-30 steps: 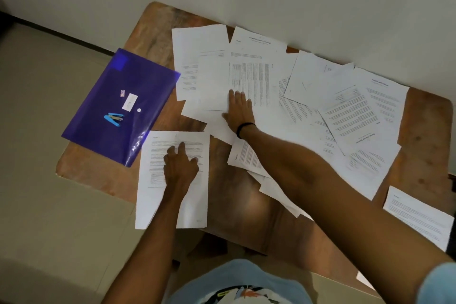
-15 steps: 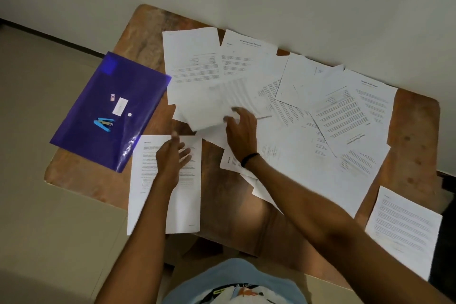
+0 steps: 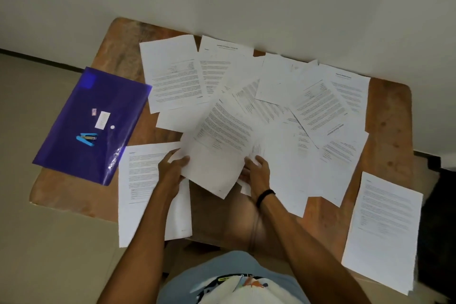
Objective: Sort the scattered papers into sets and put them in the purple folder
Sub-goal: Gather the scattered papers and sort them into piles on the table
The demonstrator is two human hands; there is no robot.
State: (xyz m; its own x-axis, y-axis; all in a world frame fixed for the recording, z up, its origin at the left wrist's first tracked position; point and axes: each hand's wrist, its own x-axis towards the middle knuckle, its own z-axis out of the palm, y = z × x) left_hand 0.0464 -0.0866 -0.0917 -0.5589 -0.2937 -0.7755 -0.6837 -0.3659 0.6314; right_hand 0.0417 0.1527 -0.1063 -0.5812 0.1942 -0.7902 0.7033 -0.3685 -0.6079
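The print on the scattered papers (image 3: 318, 96) is too small and soft to read, and overlapping sheets hide much of one another. The left hand (image 3: 172, 170) pinches the front sheet (image 3: 217, 155), its fingers hidden beneath; whether the right hand (image 3: 257, 173) grips it cannot be told. The white label (image 3: 102, 119) on the purple folder (image 3: 74, 140) is illegible. A dark shape (image 3: 439, 192) is cut off at the right edge.

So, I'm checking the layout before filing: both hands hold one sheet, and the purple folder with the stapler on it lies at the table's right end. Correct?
No: the head view shows the purple folder, stapler on it, at the table's left end. The left hand and right hand do hold one sheet.
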